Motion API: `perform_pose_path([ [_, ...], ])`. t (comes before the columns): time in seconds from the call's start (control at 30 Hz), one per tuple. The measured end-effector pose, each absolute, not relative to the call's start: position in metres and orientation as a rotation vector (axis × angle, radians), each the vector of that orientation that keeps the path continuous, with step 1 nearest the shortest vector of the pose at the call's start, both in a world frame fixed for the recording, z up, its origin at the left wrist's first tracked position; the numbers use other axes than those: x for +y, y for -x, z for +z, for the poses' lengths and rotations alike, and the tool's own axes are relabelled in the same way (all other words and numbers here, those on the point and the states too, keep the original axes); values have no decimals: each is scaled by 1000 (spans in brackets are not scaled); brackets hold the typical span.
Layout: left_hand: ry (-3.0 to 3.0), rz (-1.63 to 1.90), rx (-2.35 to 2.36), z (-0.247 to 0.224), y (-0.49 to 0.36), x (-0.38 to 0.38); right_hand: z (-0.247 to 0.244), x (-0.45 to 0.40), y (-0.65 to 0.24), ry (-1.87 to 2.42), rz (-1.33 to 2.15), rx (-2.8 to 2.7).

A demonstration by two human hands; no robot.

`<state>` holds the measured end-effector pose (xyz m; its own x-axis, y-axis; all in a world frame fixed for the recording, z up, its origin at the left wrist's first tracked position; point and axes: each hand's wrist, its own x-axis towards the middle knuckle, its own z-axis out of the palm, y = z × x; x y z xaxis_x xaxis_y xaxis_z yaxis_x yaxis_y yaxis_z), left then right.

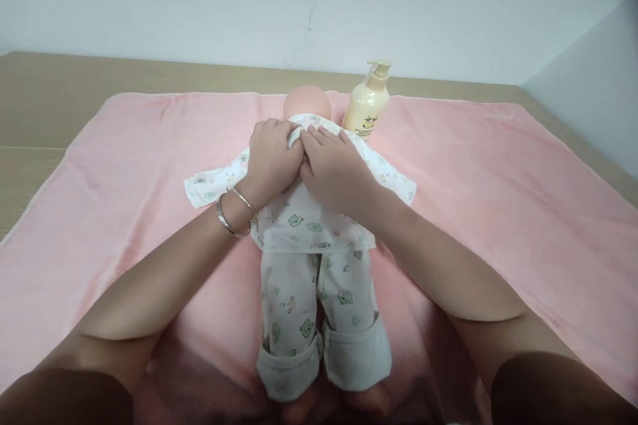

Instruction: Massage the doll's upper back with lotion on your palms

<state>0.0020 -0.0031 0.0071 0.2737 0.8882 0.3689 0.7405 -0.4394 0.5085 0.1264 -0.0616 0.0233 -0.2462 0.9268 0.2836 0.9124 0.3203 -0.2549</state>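
A baby doll [307, 103] lies on its back or front, which I cannot tell, its bald head at the far end. It wears a white printed shirt [312, 222] with wide-spread sleeves, and matching trousers [343, 292] with rolled cuffs. Near the doll's neck, my left hand [272, 156] is bent over the upper shirt, fingers curled and thumb close to them on the cloth. Beside it, my right hand [333, 166] rests on the shirt with its fingers stretched out. The two hands nearly touch at the thumbs. Some left fingertips are hidden.
A pale yellow pump bottle [367, 106] stands right of the doll's head. Beneath everything spreads a pink blanket [498, 212] with creases, over a wooden surface [64, 86]. A white wall [199, 6] with a crack rises behind.
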Motion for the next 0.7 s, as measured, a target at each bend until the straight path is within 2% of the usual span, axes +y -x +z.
perform_pose_path([
  [0.17, -2163, 1010, 1347, 40, -28, -29, 77, -72, -149, 1665, 173, -2156],
  [0.3, -1886, 1006, 1114, 62, -64, -26, 97, -62, -183, 1740, 5, -1826],
  [0.5, -1092, 1013, 926, 100, -99, 8, 85, -33, -223, 1773, -32, -1612],
  [0.7, -675, 939, 635, 96, -104, 40, 54, -1, -233, 1686, 3, -1873],
])
